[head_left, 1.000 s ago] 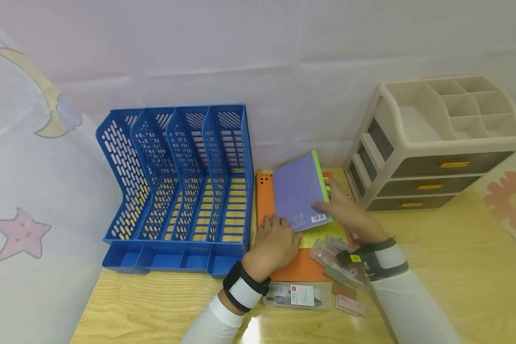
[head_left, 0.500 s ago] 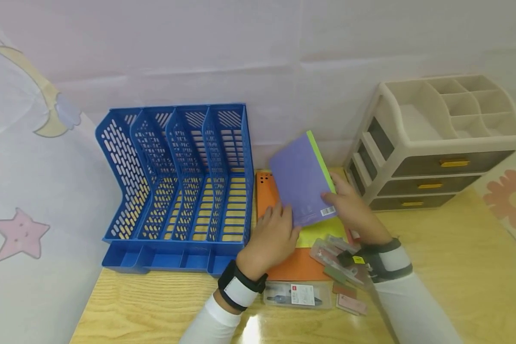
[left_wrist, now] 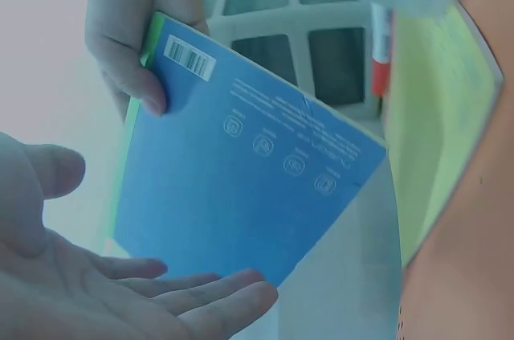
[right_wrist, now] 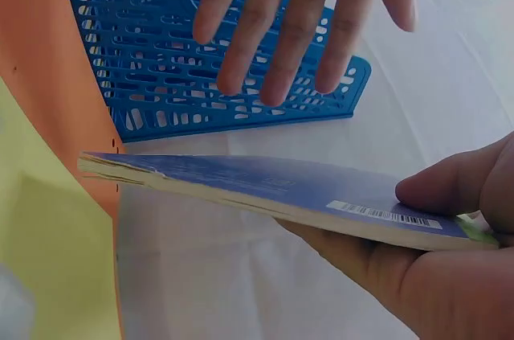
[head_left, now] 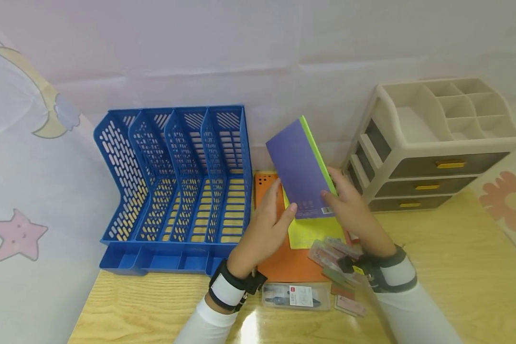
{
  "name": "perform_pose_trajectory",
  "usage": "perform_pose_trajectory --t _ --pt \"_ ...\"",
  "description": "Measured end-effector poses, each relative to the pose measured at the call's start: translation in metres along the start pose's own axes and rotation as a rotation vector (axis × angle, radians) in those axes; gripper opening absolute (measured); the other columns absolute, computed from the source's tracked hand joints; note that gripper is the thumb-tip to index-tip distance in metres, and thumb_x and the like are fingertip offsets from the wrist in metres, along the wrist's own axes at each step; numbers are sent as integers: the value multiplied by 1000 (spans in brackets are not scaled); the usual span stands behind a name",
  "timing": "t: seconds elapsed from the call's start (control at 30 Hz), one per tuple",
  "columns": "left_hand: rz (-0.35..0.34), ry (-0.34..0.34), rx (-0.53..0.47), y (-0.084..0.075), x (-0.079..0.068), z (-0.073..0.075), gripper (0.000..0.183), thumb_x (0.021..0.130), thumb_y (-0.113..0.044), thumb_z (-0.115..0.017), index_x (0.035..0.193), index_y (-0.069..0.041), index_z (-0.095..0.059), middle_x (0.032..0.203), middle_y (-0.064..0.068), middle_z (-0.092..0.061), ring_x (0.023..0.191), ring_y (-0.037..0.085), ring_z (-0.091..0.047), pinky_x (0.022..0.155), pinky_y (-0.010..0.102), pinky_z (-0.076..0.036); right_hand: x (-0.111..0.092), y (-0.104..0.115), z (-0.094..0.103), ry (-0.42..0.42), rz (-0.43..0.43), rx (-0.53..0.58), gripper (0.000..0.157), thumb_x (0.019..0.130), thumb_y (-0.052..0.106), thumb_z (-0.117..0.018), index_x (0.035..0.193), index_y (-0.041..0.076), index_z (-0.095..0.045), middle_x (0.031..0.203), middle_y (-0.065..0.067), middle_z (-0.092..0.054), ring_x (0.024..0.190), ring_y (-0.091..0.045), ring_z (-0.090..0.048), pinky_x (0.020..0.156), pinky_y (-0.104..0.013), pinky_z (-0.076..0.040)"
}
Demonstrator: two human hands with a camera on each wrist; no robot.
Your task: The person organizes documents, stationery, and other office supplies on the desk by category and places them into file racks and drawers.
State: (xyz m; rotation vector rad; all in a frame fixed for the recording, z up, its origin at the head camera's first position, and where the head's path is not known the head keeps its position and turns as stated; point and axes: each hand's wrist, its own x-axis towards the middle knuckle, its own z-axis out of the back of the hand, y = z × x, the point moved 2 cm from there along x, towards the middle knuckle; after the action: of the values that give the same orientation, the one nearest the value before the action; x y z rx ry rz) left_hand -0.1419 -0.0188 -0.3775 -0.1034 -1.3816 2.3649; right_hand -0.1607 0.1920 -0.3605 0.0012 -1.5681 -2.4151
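Note:
A purple notebook (head_left: 298, 167) with a bright green spine is tilted up above the other papers, its barcode near the lower corner. My right hand (head_left: 352, 210) pinches it by the spine edge, thumb on the cover and fingers underneath, as the right wrist view also shows. My left hand (head_left: 264, 227) is beside the notebook's other edge, fingers extended; in the right wrist view these fingers (right_wrist: 277, 51) stand apart from it. Below lie a yellow-green booklet (head_left: 311, 234) and an orange folder (head_left: 292, 267).
A blue slotted file rack (head_left: 176, 246) stands left of the folder. At the right is a cream drawer unit (head_left: 406, 153) with an open-topped organizer. A clear case holding a compass (head_left: 279, 300), erasers (head_left: 350, 306) and clear pouches (head_left: 327, 253) lie near the front.
My right hand has lifted the notebook up off the pile and tilted it more upright. My left hand has come off its lower edge, turning so its fingers point up.

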Motion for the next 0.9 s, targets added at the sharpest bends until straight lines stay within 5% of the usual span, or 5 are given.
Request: perform_pose_trajectory --t 0.33,0.6,0.7,0.8,0.9 --pt "-36 -83 -378 -3 -2 10 71 111 -36 -45 167 -18 -6 173 6 -14 157 28 -26 125 50 -31 -8 16 -15 -93 304 -217 60 96 -14 -51 154 2 -42 138 -27 -61 116 -45 -66 90 -61 -57" --pt "-127 -142 -617 -5 -1 19 73 109 -29 -39 166 -8 1 173 16 -10 156 38 -26 125 56 -27 -13 24 -30 -103 521 -439 62 89 -18 -57 148 -1 -46 127 -23 -69 81 -26 -62 68 -41 -55" --pt "-127 -144 -697 -5 -1 23 81 107 -39 -41 165 -7 4 173 17 -10 155 42 -28 124 63 -25 -14 25 -35 -62 564 -470 64 91 -17 -54 152 1 -43 143 -22 -61 101 -32 -69 84 -44 -61" --pt "-129 -145 -758 -5 1 25 97 102 -60 -48 166 -7 3 172 19 -12 153 45 -30 122 66 -27 -15 26 -39 3 568 -492 67 93 -17 -52 156 4 -38 158 -18 -46 134 -39 -58 105 -51 -52" --pt "-136 -140 -820 -5 2 25 109 93 -73 -53 165 -7 -4 168 22 -21 149 43 -40 120 55 -37 -15 26 -43 38 600 -547 68 91 -19 -54 154 3 -40 160 -18 -44 141 -42 -50 107 -54 -48"
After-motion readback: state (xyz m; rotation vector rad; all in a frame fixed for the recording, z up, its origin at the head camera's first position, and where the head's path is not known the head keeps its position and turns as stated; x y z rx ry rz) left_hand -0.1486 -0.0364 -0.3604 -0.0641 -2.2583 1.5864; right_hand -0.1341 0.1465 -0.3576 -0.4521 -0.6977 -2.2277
